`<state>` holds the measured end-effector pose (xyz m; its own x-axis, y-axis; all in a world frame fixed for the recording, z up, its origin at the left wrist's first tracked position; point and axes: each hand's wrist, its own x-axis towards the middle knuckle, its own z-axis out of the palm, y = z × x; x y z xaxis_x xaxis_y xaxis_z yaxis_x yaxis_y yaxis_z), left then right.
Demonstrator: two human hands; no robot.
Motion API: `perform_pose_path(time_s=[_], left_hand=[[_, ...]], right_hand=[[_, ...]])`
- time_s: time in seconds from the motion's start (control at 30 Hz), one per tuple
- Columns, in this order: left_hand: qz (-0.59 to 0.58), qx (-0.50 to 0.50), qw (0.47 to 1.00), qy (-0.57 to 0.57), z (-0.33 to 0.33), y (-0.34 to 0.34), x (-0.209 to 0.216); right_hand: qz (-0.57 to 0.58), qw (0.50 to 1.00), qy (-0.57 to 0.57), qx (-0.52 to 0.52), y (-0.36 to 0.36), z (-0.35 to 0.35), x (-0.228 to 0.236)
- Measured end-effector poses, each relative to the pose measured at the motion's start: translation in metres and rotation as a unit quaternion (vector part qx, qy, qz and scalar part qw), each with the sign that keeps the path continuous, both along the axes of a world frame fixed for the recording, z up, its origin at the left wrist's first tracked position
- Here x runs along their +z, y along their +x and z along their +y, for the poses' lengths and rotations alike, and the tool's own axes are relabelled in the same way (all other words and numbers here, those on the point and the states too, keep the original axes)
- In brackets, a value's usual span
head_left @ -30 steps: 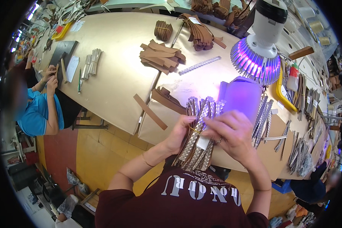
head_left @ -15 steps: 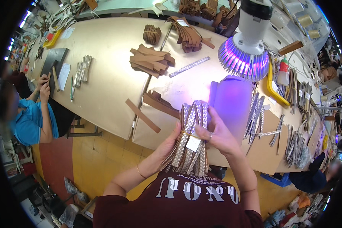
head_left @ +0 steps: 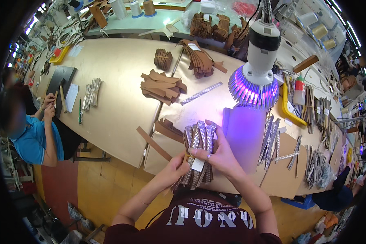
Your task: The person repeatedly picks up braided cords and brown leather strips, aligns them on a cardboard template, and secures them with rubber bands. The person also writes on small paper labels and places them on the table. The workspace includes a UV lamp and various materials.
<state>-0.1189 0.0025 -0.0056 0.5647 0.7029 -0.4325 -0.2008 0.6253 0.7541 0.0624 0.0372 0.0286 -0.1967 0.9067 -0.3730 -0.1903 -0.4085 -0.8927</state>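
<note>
Both my hands hold one bundle of silver braided strips (head_left: 198,142) upright over the near edge of the long tan table (head_left: 118,93). My right hand (head_left: 217,153) wraps the bundle's middle, fingers across a small white tag. My left hand (head_left: 175,166) pinches the bundle's lower part from the left. The strips' lower ends hang down in front of my dark red shirt.
A lamp (head_left: 256,69) with violet light hangs right of the bundle over a lit sheet (head_left: 244,138). Brown leather strips (head_left: 162,84) lie in piles behind, loose silver strips (head_left: 272,138) to the right. A person in a blue shirt (head_left: 32,138) sits at the left.
The bundle has moved left and nearer to me, away from the violet sheet. It now stands more upright, with my right hand gripping its middle.
</note>
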Motion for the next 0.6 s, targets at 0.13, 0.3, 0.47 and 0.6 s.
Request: perform_pose_path(time_s=[0.13, 0.3, 0.47, 0.6], left_hand=[[0.133, -0.124, 0.977, 0.112, 0.018, -0.015, 0.014], [0.100, -0.029, 0.987, 0.125, 0.039, -0.009, 0.025], [0.079, 0.033, 0.993, 0.085, 0.060, -0.032, 0.017], [0.079, 0.095, 0.983, 0.136, 0.085, -0.100, -0.003]], right_hand=[[-0.020, 1.000, 0.020, -0.007, -0.008, 0.007, -0.001], [-0.016, 1.000, 0.013, 0.000, -0.011, 0.024, 0.011], [-0.023, 0.999, 0.012, 0.026, -0.018, 0.034, 0.021], [-0.040, 0.993, 0.096, 0.051, 0.003, 0.017, 0.028]])
